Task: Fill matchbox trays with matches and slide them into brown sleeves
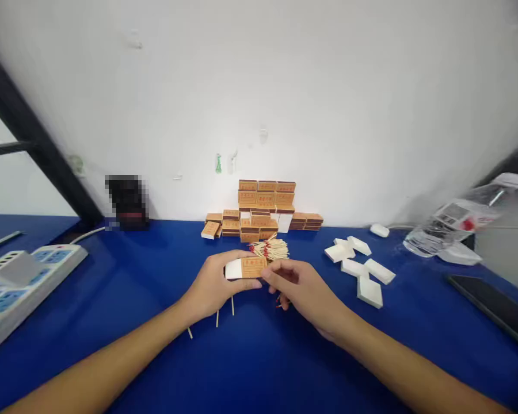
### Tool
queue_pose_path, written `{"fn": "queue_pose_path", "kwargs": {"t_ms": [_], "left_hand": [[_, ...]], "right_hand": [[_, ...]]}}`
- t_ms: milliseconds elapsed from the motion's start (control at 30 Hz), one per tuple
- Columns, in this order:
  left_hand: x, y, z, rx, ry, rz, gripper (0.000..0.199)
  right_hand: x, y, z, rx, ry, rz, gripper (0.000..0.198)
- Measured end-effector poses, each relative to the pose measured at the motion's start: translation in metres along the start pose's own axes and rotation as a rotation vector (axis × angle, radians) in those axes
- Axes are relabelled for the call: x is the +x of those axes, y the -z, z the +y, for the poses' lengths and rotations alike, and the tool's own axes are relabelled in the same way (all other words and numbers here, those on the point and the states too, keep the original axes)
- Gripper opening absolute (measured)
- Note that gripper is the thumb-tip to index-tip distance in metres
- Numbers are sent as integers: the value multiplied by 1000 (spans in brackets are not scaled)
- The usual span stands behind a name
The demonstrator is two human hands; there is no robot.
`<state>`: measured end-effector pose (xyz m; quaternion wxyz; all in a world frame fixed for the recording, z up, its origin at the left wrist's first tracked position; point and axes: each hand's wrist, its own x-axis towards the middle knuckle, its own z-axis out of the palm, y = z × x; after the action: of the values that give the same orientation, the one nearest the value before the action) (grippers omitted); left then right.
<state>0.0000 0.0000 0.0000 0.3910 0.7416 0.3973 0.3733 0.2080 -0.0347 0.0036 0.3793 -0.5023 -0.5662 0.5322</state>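
My left hand (218,282) grips a matchbox (254,267) between thumb and fingers. Its white inner tray (233,269) sticks out of the orange printed sleeve on the left side. At the sleeve's right end, my right hand (296,282) is closed, thumb and forefinger pinching the edge. Just behind the box lies a pile of red-tipped matches (274,249). A few red match heads (278,299) show beneath my right fingers; whether these are held or lie on the table I cannot tell. Loose matchsticks (232,306) lie below my left hand.
Stacked matchboxes (265,198) stand against the wall. Several white trays (370,292) lie at right, near a plastic bag (453,224) and a black phone (492,307). A power strip (26,290) with a plugged-in adapter sits at left on the blue table (259,368).
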Motion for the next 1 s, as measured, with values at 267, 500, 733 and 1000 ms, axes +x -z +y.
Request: {"fn": "queue_pose_path", "kwargs": {"t_ms": [267,500,733,1000], "left_hand": [[0,3,6,-18,-25,-17,44],[-2,7,13,60,-68,-33,33],[-6,13,9,327,-382,-11,41],[-8,17,12,738,-761,54,47]], "right_hand": [[-5,-3,-4,29,5,6,41],[-4,-2,-3,63,43,-5,37],[-3,1,-1,96,188,-70,40],[-4,11,-8,-190,385,-106,32]]}}
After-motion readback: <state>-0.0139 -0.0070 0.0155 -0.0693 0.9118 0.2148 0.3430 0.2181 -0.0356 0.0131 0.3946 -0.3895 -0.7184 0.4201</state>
